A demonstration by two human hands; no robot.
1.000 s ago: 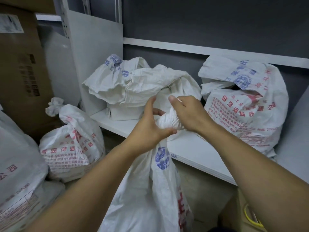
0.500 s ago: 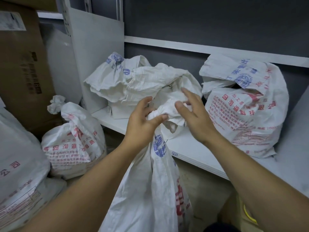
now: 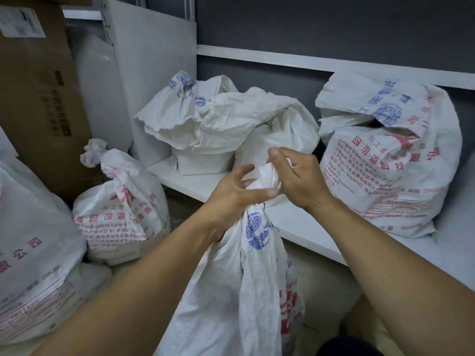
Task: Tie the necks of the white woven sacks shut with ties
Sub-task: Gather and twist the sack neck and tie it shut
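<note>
— Right-hand sack [image 3: 385, 181] on the shelf [image 3: 205, 186]?
— Red print: "加工" on top, large "岛渤海科技" below, "限公" at the edge. Small red lines with digits underneath, too blurred to read.
— Tied sack [image 3: 120, 219], lower left?
— Red again: "加工", then "岛渤海". Fine print beneath, not legible.
— Far-left sack [image 3: 33, 253]?
— "公司" in red.
— Nearest sack [image 3: 231, 291]?
— Blue round emblem [image 3: 257, 232], red characters lower down; neither readable.
— Cardboard box [image 3: 38, 86]?
— Dark print and white label [image 3: 21, 23], both illegible.

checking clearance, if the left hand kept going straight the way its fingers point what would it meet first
The left hand would first meet the bunched sack neck that the right hand pinches; beyond it, probably the open sack, depth unclear.
</note>
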